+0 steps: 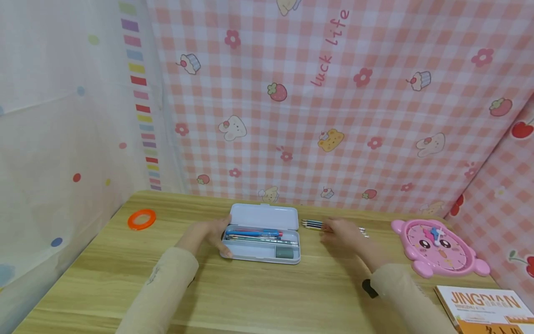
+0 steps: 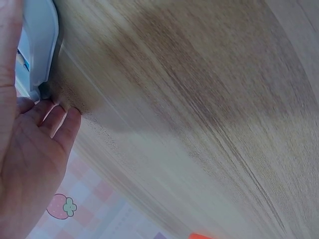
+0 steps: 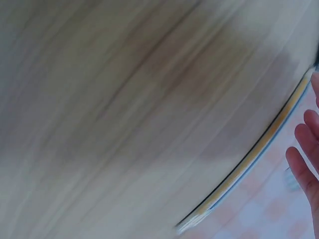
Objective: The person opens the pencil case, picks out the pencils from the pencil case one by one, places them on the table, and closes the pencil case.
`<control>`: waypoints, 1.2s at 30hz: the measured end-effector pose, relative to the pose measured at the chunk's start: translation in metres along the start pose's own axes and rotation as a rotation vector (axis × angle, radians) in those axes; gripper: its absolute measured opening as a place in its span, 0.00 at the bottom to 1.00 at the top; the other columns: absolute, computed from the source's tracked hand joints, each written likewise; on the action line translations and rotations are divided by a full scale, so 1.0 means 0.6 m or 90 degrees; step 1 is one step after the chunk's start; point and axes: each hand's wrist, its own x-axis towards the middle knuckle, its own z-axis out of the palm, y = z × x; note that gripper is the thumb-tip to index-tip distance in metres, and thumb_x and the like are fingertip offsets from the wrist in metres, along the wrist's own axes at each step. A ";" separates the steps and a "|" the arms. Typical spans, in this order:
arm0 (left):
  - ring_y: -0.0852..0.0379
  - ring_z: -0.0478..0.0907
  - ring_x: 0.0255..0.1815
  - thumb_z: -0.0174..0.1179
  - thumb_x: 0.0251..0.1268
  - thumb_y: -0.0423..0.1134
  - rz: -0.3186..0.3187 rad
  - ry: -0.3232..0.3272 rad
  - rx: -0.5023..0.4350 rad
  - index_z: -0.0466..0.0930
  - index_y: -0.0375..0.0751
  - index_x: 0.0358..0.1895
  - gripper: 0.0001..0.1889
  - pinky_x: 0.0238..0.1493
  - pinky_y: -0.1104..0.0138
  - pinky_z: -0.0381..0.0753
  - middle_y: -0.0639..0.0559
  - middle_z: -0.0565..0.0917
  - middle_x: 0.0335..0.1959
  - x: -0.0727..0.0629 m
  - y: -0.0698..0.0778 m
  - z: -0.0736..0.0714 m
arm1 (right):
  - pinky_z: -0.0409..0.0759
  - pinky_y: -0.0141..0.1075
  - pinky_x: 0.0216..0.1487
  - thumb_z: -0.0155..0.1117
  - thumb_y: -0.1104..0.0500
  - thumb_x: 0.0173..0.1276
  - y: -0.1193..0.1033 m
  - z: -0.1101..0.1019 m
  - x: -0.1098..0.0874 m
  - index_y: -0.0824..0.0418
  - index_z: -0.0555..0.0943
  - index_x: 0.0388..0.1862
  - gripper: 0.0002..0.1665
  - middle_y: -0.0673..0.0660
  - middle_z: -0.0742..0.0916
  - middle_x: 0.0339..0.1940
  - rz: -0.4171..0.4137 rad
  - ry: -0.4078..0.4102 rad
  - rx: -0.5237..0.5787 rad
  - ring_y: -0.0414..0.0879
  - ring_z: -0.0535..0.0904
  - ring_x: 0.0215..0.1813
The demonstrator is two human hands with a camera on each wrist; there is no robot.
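An open, pale blue pencil case [image 1: 260,260] stands on the table with its lid [image 1: 263,216] tipped back. Inside lie a blue pen [image 1: 271,233], several pencils [image 1: 258,240] and a dark green block [image 1: 284,252] in the front right corner. My left hand [image 1: 210,232] grips the case's left end, thumb at the front; in the left wrist view the fingers [image 2: 67,132] curl by its hinge side. To the right, my right hand [image 1: 340,232] pinches a small bunch of pencils [image 1: 310,224] near their middle. Their ends [image 3: 199,215] stick out past the fingers, slightly blurred.
An orange ring-shaped roll [image 1: 142,219] lies at the far left. At the right are a pink animal-faced clock [image 1: 442,248] and a book [image 1: 488,306] near the front. A checked cloth [image 1: 267,116] hangs directly behind the wooden table [image 1: 267,297].
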 end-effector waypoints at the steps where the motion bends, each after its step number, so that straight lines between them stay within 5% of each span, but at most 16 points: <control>1: 0.38 0.40 0.74 0.71 0.40 0.53 0.000 0.000 -0.001 0.33 0.26 0.70 0.64 0.73 0.52 0.45 0.31 0.42 0.72 0.000 0.000 0.000 | 0.77 0.39 0.33 0.66 0.54 0.58 -0.009 0.001 0.005 0.62 0.80 0.34 0.12 0.54 0.83 0.29 -0.003 -0.007 0.015 0.44 0.78 0.31; 9: 0.38 0.40 0.74 0.71 0.41 0.53 0.004 -0.002 -0.001 0.33 0.26 0.70 0.63 0.73 0.52 0.45 0.32 0.41 0.72 -0.001 0.000 0.001 | 0.80 0.40 0.41 0.64 0.56 0.60 -0.080 0.008 0.034 0.65 0.81 0.40 0.14 0.58 0.84 0.36 -0.073 -0.066 0.066 0.48 0.80 0.39; 15: 0.39 0.41 0.74 0.71 0.41 0.53 0.007 -0.002 0.007 0.34 0.26 0.70 0.63 0.73 0.52 0.46 0.32 0.42 0.72 0.002 0.000 0.003 | 0.80 0.40 0.45 0.62 0.55 0.62 -0.115 0.013 0.046 0.64 0.81 0.40 0.14 0.55 0.83 0.37 -0.063 -0.110 0.108 0.46 0.79 0.41; 24: 0.39 0.40 0.74 0.70 0.41 0.54 0.002 -0.002 0.004 0.33 0.27 0.70 0.64 0.73 0.52 0.45 0.32 0.41 0.73 0.001 0.000 0.003 | 0.78 0.33 0.39 0.61 0.59 0.63 -0.130 0.029 0.057 0.63 0.82 0.38 0.09 0.53 0.83 0.35 -0.119 -0.118 0.106 0.41 0.77 0.37; 36: 0.39 0.41 0.74 0.71 0.41 0.52 0.012 0.006 -0.002 0.33 0.26 0.70 0.63 0.73 0.52 0.46 0.32 0.42 0.72 0.001 -0.004 0.005 | 0.80 0.36 0.43 0.60 0.63 0.63 -0.142 0.032 0.060 0.66 0.81 0.42 0.10 0.58 0.83 0.38 -0.140 -0.120 0.137 0.47 0.80 0.42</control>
